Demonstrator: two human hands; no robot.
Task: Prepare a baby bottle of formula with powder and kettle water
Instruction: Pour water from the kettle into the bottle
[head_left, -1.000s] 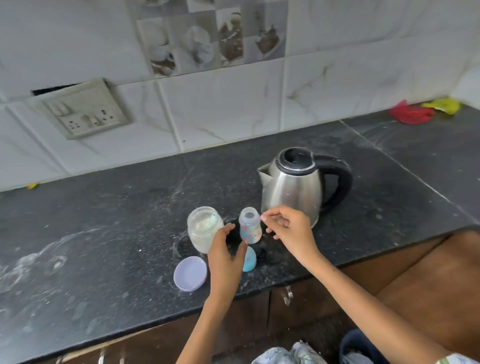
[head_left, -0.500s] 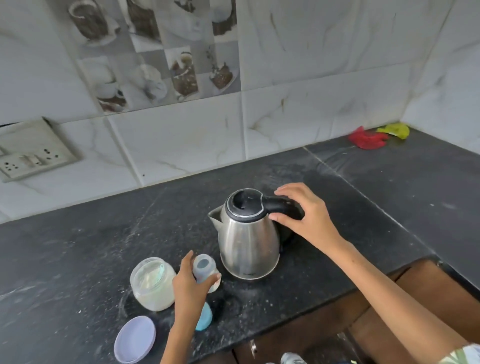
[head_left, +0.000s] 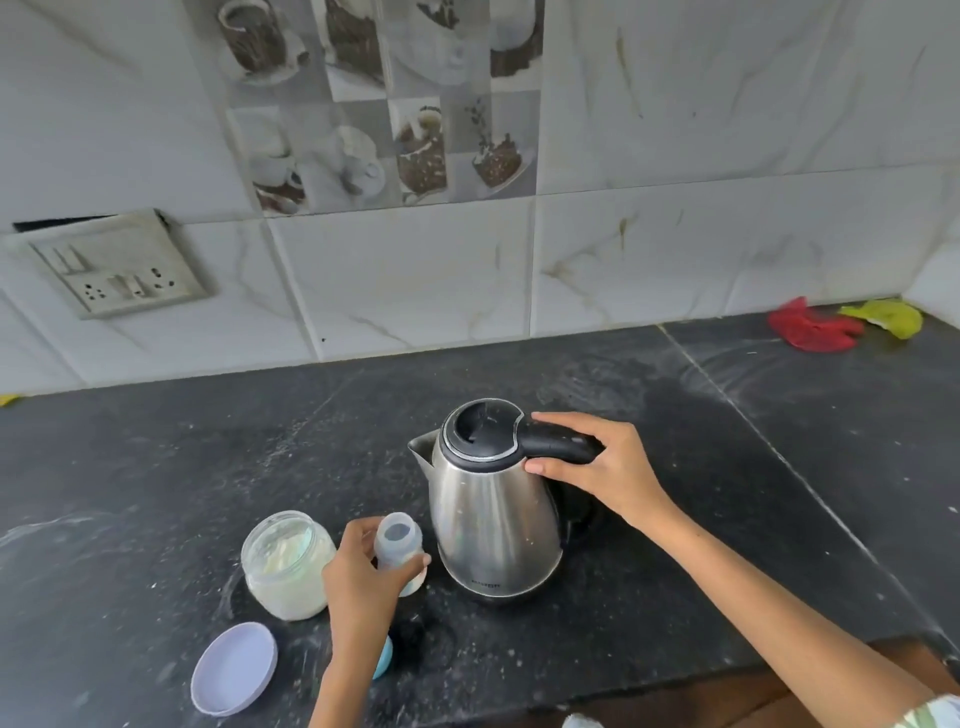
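A steel kettle (head_left: 493, 525) with a black lid and handle stands upright on the dark counter (head_left: 156, 493), spout to the left. My right hand (head_left: 608, 467) is wrapped around its handle. Just left of the kettle stands a small open baby bottle (head_left: 397, 540), and my left hand (head_left: 363, 582) grips it from the near side. Further left is an open glass jar of white powder (head_left: 288, 564). Its lilac lid (head_left: 234, 667) lies flat near the counter's front edge. A blue bottle cap (head_left: 383, 665) shows partly behind my left wrist.
The tiled wall runs along the back with a switch and socket plate (head_left: 119, 265) at the left. A red cloth (head_left: 810, 325) and a yellow cloth (head_left: 888, 317) lie in the far right corner. White powder dusts the counter.
My right hand went from hovering by the bottle to the kettle's handle and now closes around it. My left hand has taken hold of the bottle. The camera view shifted.
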